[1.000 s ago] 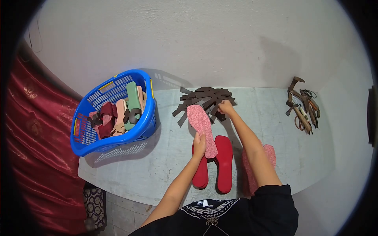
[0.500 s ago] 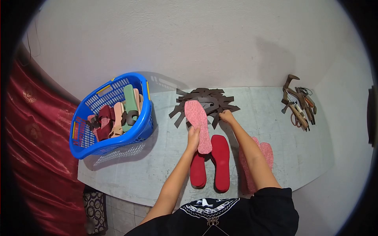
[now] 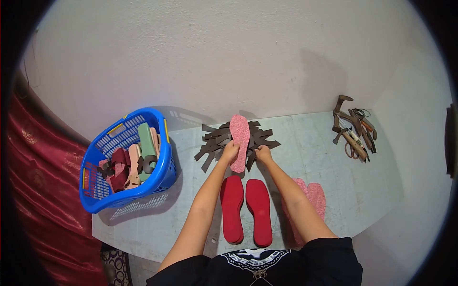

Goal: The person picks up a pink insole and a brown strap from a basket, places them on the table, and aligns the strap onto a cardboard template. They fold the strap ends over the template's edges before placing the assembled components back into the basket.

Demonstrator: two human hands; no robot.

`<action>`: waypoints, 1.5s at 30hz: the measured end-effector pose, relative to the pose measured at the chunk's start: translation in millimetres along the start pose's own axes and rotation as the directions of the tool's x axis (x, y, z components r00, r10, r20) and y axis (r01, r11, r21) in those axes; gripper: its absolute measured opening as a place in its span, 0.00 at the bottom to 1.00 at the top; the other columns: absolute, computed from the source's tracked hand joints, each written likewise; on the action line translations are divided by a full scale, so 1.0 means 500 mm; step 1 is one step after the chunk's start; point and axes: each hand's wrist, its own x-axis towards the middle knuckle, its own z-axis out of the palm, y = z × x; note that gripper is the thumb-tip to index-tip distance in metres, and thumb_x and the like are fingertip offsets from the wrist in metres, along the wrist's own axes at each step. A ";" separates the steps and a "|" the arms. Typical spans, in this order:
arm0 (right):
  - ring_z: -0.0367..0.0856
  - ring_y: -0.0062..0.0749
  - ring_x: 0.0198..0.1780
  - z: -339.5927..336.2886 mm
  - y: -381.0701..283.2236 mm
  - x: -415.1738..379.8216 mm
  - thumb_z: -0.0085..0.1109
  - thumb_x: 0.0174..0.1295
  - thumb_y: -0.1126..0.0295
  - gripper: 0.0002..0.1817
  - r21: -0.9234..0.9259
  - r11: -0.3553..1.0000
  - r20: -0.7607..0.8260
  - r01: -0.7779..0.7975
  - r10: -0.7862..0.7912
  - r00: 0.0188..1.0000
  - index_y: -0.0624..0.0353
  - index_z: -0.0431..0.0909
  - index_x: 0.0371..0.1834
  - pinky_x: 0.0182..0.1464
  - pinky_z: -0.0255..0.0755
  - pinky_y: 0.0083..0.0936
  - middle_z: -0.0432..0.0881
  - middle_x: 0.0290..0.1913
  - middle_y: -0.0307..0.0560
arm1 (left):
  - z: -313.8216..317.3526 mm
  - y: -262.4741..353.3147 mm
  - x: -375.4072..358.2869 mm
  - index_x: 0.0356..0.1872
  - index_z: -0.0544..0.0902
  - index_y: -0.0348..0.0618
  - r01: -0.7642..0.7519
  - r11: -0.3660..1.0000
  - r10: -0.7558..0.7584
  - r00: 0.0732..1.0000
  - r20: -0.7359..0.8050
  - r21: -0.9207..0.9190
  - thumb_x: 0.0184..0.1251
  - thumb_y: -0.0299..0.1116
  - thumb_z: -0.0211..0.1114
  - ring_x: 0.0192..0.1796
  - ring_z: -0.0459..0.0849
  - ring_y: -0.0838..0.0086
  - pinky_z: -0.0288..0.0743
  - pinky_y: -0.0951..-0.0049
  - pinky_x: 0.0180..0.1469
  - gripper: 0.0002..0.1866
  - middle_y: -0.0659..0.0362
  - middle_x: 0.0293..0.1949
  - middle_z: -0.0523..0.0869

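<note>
My left hand (image 3: 230, 151) is closed around the edge of a pink speckled shoe sole (image 3: 240, 129), holding it upright over the pile of dark straps (image 3: 214, 142). At the right side of that pile, my right hand (image 3: 263, 153) has its fingers pinched on a dark strap (image 3: 254, 163), whose end shows just below the fingers. Nearer to me lie two stacks of red soles, a left stack (image 3: 232, 209) and a right stack (image 3: 259, 209), side by side with a narrow gap.
More pink speckled soles (image 3: 317, 198) lie beside my right forearm, partly hidden by it. A blue basket (image 3: 164, 164) with finished-looking slippers (image 3: 135, 159) stands at the left. Hand tools and a metal shoe anvil (image 3: 339, 114) lie at the back right, near the wall.
The pink sole in my left hand has moved away from me, further over the straps, uncovering the left red stack. My right hand stays at the pile's right side. The view has shifted slightly.
</note>
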 end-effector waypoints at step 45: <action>0.75 0.16 0.32 -0.187 -0.214 -0.295 0.51 0.60 0.71 0.11 0.826 0.563 0.222 0.001 -0.328 0.918 0.61 0.72 0.45 0.36 0.72 0.12 0.77 0.34 0.36 | 0.067 0.044 -0.224 0.63 0.52 0.49 -0.507 0.705 0.514 0.847 -0.135 -0.497 0.65 0.29 0.48 0.56 0.69 0.70 0.69 0.70 0.53 0.26 0.56 0.57 0.66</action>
